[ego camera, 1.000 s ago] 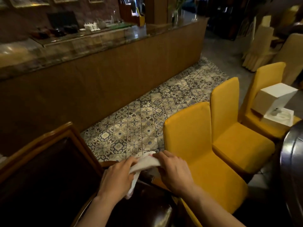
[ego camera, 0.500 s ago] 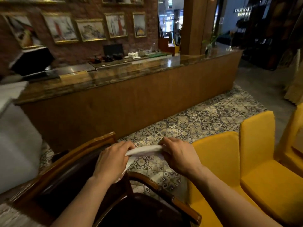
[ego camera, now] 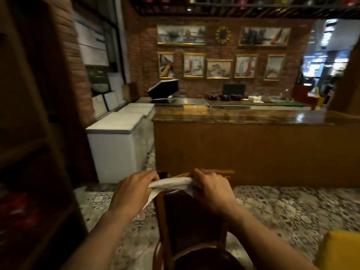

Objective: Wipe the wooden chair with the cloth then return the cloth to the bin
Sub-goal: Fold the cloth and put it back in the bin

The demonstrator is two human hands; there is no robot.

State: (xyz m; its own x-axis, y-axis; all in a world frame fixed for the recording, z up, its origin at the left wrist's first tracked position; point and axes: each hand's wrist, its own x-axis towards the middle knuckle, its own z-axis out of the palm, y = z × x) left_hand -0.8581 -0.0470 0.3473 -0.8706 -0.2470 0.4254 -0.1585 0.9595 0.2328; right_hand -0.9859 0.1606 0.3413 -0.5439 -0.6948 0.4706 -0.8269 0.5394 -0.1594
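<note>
A white cloth (ego camera: 171,183) is stretched between my two hands above the top of a dark wooden chair (ego camera: 187,217), whose back and seat fill the lower middle of the head view. My left hand (ego camera: 134,189) grips the cloth's left end, and a loose tail hangs down below it. My right hand (ego camera: 211,189) grips the right end. Both hands hover at the chair back's top rail. No bin is in view.
A long wooden counter (ego camera: 253,151) runs across ahead. White chest freezers (ego camera: 116,145) stand to its left. A dark wooden shelf unit (ego camera: 29,152) fills the left edge. A yellow chair (ego camera: 339,248) shows at the lower right. The floor (ego camera: 292,207) is patterned tile.
The view has swung left and up, so the yellow chairs have slid almost out of frame. The wooden chair now sits straight below my hands, which still hold the cloth stretched.
</note>
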